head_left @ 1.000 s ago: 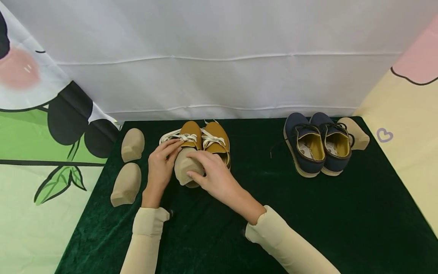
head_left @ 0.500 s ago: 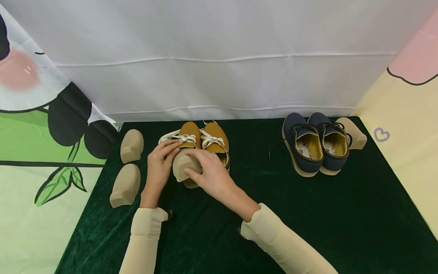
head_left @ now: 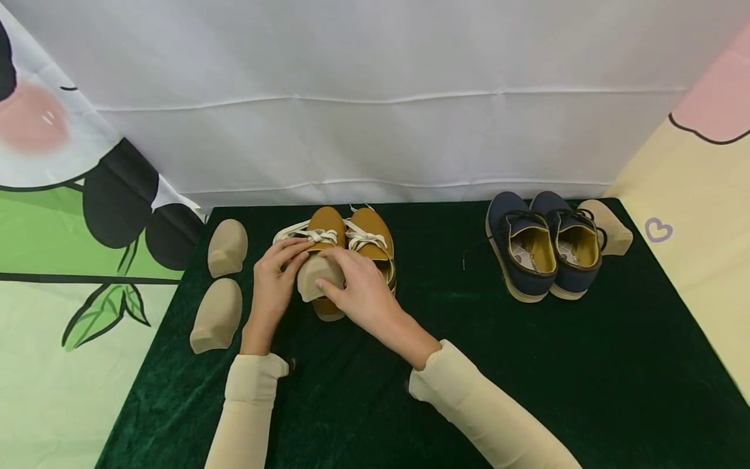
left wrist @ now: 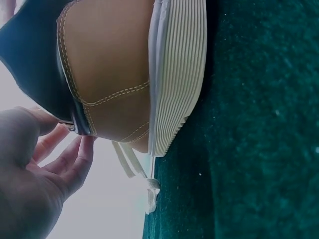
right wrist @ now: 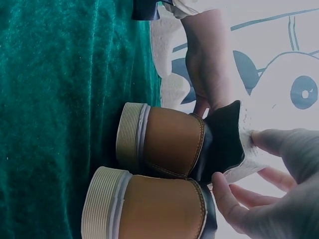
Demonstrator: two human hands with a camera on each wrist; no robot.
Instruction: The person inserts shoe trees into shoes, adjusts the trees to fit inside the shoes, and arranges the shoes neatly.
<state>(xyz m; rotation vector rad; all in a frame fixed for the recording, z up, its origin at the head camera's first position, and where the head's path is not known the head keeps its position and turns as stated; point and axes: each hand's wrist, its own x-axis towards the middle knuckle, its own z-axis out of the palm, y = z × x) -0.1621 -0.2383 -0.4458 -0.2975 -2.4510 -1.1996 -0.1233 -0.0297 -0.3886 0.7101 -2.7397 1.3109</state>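
Observation:
In the head view, my right hand holds a beige toe-shaped shoe insert between thumb and fingers. The insert sits over the opening of the left mustard lace-up shoe, its front end hidden by the shoe and fingers. My left hand pinches that shoe at the top edge by the white laces. The left wrist view shows the tan side of the shoe and its ribbed pale sole on the cloth. From the right wrist, the dark, shadowed side of the insert rises above the shoe's heel.
Beside it stands the other mustard shoe. Two more beige inserts lie at the left edge of the green cloth. A navy pair of shoes stands at the right, with another insert behind it.
My right hand has tipped the insert and moved it slightly forward, so more of the shoe's heel shows below it. The left hand keeps its grip on the shoe.

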